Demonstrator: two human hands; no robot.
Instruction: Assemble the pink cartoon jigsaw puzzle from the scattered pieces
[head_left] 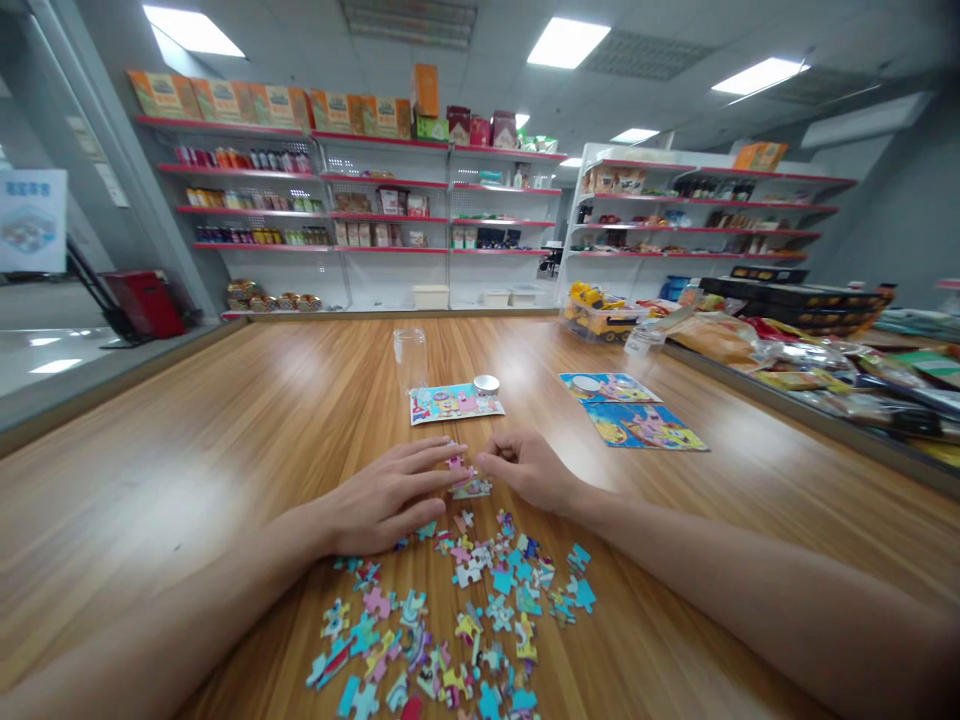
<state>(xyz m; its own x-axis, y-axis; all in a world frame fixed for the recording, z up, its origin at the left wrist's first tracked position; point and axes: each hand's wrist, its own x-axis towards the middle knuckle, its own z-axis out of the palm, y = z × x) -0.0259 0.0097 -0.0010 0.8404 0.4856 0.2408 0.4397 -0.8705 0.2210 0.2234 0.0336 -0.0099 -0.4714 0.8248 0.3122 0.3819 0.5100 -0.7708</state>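
1. Hands met at the middle of the tabletop (pixel 225 440), over a small joined cluster of puzzle pieces (pixel 471 487).
2. Left hand (pixel 390 495) lay palm down, fingers (pixel 439 455) stretched flat and spread, gripping nothing; fingertips pressed on or just beside the cluster at its 9 o'clock edge.
3. Right hand (pixel 529 468) sat at the cluster's 3 o'clock, fingers curled inward and pinched together at the tips; whether a piece was held between them could not be told.
4. Small pink piece (pixel 455 462) lay between the two sets of fingertips, at 12 o'clock of the cluster.
5. Loose puzzle pieces (pixel 465 620) lay scattered at 6 o'clock of the hands, between the forearms, mostly blue, pink and yellow.
6. Reference picture card (pixel 456 403) lay flat at 12 o'clock of the hands, apart from them.
7. Clear jar (pixel 410 358) stood upright at the card's 11 o'clock corner; a round metal lid (pixel 487 383) rested at its 1 o'clock corner.
8. Two more picture cards (pixel 634 410) lay at 2 o'clock, overlapping.
9. Shop shelves (pixel 442 200) with boxed goods lined the far wall.
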